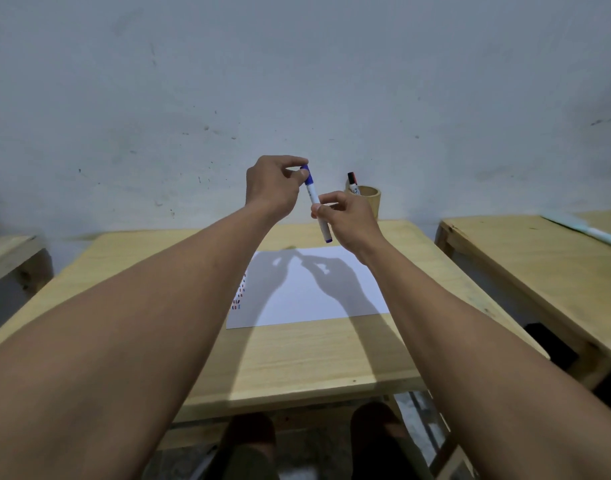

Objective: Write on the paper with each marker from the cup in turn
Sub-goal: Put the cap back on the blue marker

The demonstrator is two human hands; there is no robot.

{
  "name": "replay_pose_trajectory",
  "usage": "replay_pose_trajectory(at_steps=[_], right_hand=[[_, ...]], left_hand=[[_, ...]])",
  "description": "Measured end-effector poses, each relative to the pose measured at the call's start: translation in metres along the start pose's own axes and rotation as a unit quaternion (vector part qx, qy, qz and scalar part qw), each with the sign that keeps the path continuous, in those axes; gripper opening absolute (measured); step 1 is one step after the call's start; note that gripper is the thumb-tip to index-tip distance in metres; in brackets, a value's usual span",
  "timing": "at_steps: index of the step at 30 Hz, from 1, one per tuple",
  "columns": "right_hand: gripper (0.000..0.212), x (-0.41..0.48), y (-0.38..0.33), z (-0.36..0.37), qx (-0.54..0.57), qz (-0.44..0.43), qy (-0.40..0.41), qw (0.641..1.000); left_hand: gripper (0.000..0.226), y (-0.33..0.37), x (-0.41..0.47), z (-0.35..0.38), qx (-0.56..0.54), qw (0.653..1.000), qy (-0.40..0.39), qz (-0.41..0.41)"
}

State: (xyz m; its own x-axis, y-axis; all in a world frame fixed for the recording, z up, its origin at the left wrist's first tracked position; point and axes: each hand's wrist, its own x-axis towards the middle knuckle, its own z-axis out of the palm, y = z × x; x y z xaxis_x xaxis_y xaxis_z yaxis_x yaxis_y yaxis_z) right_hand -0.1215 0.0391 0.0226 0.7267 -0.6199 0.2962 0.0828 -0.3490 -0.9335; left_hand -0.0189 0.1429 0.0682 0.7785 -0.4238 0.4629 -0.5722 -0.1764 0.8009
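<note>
I hold a blue marker [315,199] with a white barrel in the air above the table, tilted with its cap end up. My left hand [274,185] pinches the blue cap at the top. My right hand [349,220] grips the barrel lower down. A white sheet of paper [307,289] lies flat below, with small red and blue marks along its left edge. A wooden cup [368,199] stands at the table's far edge by the wall, with a black-capped marker [353,183] sticking out of it.
The light wooden table [297,358] stands against a grey wall. A second wooden table [539,265] stands to the right with a pale blue object at its far end. Another wooden surface [9,254] shows at the left. My knees show under the table's front edge.
</note>
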Motion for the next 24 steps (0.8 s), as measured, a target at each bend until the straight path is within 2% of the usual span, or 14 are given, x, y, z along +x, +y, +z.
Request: replay_pose_trajectory(at_steps=[5, 11, 15, 18, 24], right_hand=[[0.014, 0.019, 0.007, -0.017, -0.055, 0.007, 0.015, 0.998], [0.015, 0.051, 0.014, -0.049, -0.123, 0.021, 0.058, 0.991], [0.009, 0.075, 0.015, -0.067, -0.155, 0.015, 0.081, 0.984], [0.004, 0.094, 0.013, -0.079, -0.166, 0.005, 0.095, 0.982], [0.012, 0.134, 0.017, -0.090, -0.185, -0.011, 0.115, 0.976]], left_hand=[[0.043, -0.001, 0.007, 0.019, -0.014, 1.000, -0.023, -0.010], [0.037, -0.017, 0.016, 0.052, 0.032, 0.998, -0.046, -0.036], [0.042, -0.033, 0.025, 0.083, 0.050, 0.994, -0.086, -0.044], [0.058, -0.042, 0.032, 0.110, 0.072, 0.989, -0.121, -0.046], [0.103, -0.062, 0.049, 0.161, 0.083, 0.982, -0.156, -0.060]])
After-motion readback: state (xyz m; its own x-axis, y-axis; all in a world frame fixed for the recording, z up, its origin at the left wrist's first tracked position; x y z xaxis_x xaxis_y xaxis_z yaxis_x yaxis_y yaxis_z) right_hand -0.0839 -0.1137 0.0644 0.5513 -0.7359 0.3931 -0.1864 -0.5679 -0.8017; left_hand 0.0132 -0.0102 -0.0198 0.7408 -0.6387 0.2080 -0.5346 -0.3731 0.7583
